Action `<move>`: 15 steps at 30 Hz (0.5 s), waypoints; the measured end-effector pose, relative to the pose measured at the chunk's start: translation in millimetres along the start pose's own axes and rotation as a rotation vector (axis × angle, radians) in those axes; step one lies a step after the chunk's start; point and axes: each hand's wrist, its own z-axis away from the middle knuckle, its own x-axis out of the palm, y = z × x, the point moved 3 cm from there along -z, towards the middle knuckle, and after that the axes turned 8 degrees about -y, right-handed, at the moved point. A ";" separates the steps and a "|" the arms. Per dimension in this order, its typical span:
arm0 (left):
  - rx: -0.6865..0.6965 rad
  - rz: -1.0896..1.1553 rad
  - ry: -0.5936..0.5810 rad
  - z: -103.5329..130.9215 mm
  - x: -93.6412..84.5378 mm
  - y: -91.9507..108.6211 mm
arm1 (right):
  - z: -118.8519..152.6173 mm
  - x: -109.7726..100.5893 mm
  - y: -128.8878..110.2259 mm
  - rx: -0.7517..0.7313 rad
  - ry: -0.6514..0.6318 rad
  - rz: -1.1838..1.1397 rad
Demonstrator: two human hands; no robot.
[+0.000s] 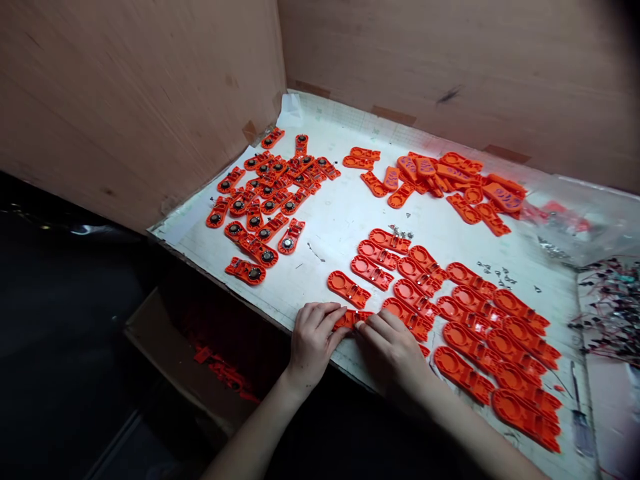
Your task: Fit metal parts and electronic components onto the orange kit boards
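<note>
At the table's front edge, an orange plastic casing (345, 320) lies between my two hands. My left hand (315, 337) pinches its left end between thumb and fingers. My right hand (390, 343) has its fingers closed at the casing's right part; whether a small part is also between them is hidden. Behind and to the right lie several like orange casings (349, 288) with round recesses, open side up. Small metal pieces (400, 232) sit just behind these casings.
Casings with round dark parts (267, 256) cover the table's left side. More orange pieces (453, 175) are heaped at the back. On the right are plastic bags (580, 220), wired parts (613, 310) and a screwdriver (580, 417). A cardboard box (155, 340) stands below the front edge.
</note>
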 end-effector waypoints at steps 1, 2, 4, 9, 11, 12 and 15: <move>0.004 -0.004 0.000 -0.3 -0.1 0.0 | 0.7 -4.2 1.9 0.001 -0.025 0.014; 0.008 -0.008 0.002 -0.6 -0.2 -0.1 | 1.1 -8.1 4.1 0.007 -0.039 0.027; 0.020 -0.011 0.009 -1.4 -0.5 -0.4 | 0.7 -13.4 7.3 0.010 -0.026 0.066; 0.043 -0.028 0.009 -2.4 -1.1 -1.0 | -9.4 -4.2 3.1 -0.096 0.006 0.205; 0.037 -0.033 0.002 -2.2 -1.4 -0.8 | -12.1 2.5 0.9 -0.112 -0.006 0.229; 0.031 -0.032 -0.004 -2.1 -1.4 -0.8 | -12.1 5.0 -0.3 -0.117 -0.004 0.238; 0.014 -0.019 -0.025 -1.8 -0.9 -0.8 | -7.7 10.3 -5.8 -0.129 -0.012 0.275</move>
